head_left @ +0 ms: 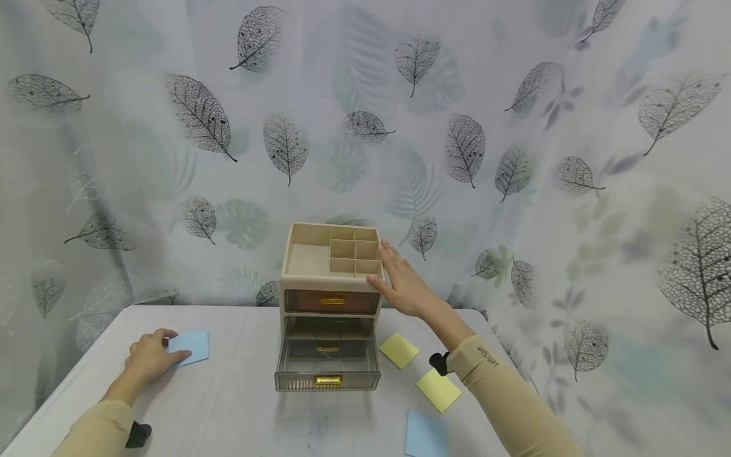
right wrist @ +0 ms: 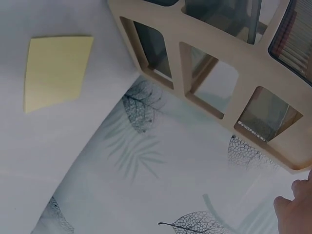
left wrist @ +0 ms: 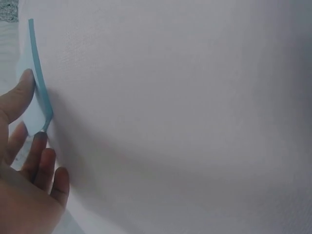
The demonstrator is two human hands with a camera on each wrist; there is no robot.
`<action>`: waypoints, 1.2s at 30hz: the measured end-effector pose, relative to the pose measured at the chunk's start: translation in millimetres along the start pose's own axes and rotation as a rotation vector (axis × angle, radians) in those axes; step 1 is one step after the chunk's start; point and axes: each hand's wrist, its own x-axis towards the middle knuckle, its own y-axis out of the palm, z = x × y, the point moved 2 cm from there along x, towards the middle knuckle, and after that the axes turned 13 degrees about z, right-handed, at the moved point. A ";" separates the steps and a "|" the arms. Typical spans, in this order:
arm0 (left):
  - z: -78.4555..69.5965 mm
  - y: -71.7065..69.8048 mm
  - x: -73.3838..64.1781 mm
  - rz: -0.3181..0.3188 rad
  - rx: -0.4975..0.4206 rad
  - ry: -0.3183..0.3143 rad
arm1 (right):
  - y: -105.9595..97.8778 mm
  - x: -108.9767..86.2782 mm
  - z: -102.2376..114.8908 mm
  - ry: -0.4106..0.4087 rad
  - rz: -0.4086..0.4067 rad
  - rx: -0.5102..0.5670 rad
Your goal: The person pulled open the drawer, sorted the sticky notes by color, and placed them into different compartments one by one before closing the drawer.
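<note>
My left hand (head_left: 150, 357) pinches a light blue pad of sticky notes (head_left: 193, 348) between thumb and fingers, over the left part of the table. The left wrist view shows the pad (left wrist: 35, 105) edge-on, its thickness visible. A beige desktop organizer (head_left: 331, 281) with a divided top tray stands at the table's far side. Its lower clear drawer (head_left: 328, 381) is pulled out; the upper drawer (head_left: 332, 301) is in. My right hand (head_left: 407, 285) rests with straight fingers along the organizer's upper right side. In the right wrist view only part of that hand (right wrist: 296, 209) shows, at the organizer's corner.
Two yellow sticky pads (head_left: 399, 350) (head_left: 438, 390) lie right of the drawer, under the right forearm's side. Another blue pad (head_left: 426, 434) is at the front edge of view. A leaf-patterned curtain (head_left: 365, 146) hangs behind the white table (head_left: 228, 393).
</note>
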 end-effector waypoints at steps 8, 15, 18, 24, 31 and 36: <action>-2.1 -1.7 -0.6 -0.035 -0.043 0.024 | 1.4 1.1 -0.4 -0.005 -0.007 0.009; -0.3 0.9 -2.5 -0.127 -0.101 0.031 | 2.3 0.7 0.4 0.009 -0.003 0.009; -1.6 2.5 -5.4 -0.177 -0.122 0.042 | 3.3 0.5 0.2 0.013 -0.004 0.007; -9.7 6.0 -12.1 -0.282 -0.138 0.104 | 4.5 -0.7 0.4 -0.015 -0.035 0.005; -25.7 8.1 -22.1 -0.394 -0.155 0.189 | 6.0 -0.1 -1.5 -0.008 -0.039 -0.012; -34.8 7.9 -29.8 -0.421 -0.154 0.227 | 6.2 0.1 -1.9 -0.002 -0.031 -0.002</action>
